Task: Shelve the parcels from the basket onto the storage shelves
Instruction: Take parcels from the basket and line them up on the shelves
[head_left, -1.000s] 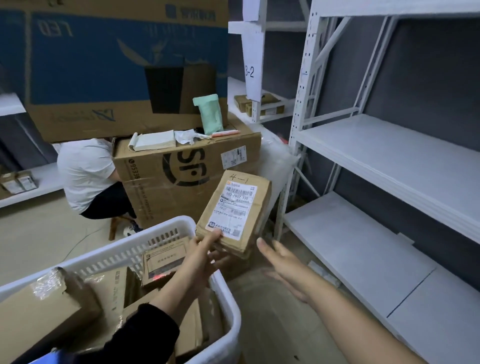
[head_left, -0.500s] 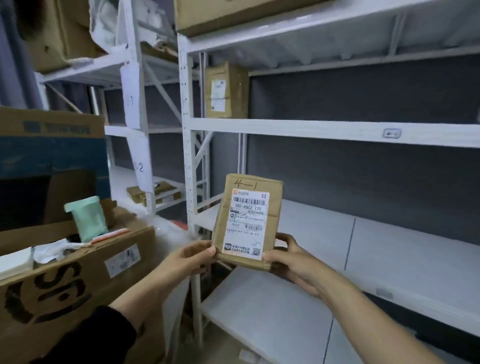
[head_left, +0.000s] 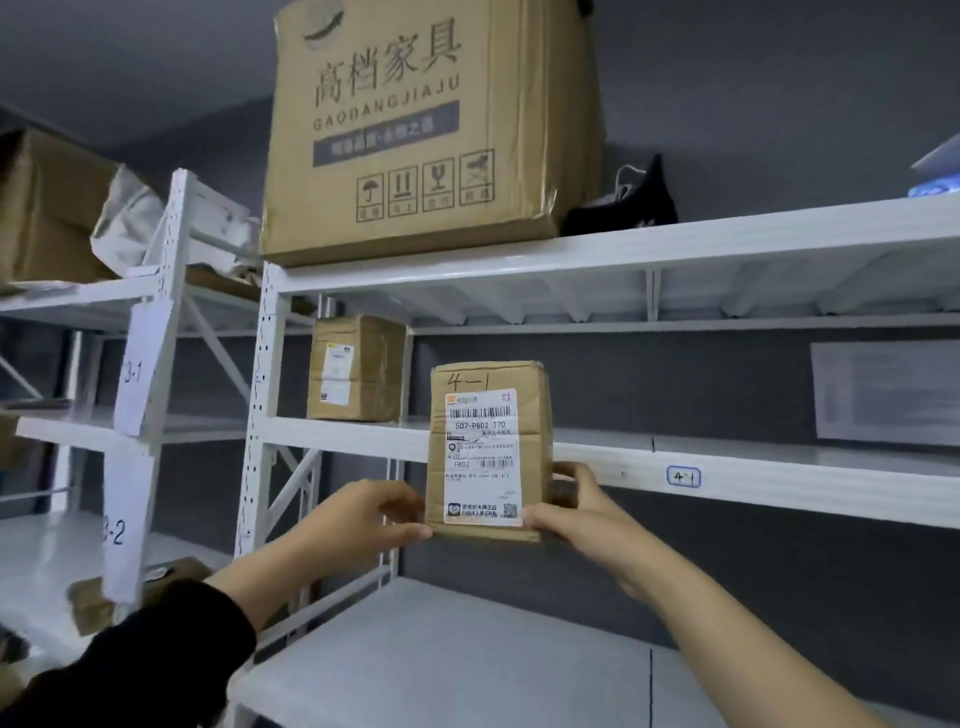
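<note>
At the shelf (head_left: 805, 480) tagged 4-1 | 1 parcel (head_left: 488, 447), upright before its front edge | 2 hands: left hand (head_left: 363, 514), right hand (head_left: 576, 512) pinch its lower corners | 1 small box (head_left: 356, 366) on that shelf, 1 big carton (head_left: 415, 130) above | parcel now higher than earlier

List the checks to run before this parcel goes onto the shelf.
1. Grip: left hand and right hand pinch the parcel at its lower corners: ok.
2. Address: "4-1" handwritten on the parcel matches the shelf tag: ok.
3. Height: the parcel's bottom edge hangs below the front lip of the shelf: not ok, it likely needs lifting.
4. Landing spot: bare board shows to the parcel's right, but the spot directly behind it is hidden: cannot tell.
5. Neighbour: the standing box sits well to the left, apart: ok.
6. Headroom under the upper shelf: looks sufficient: ok.
</note>
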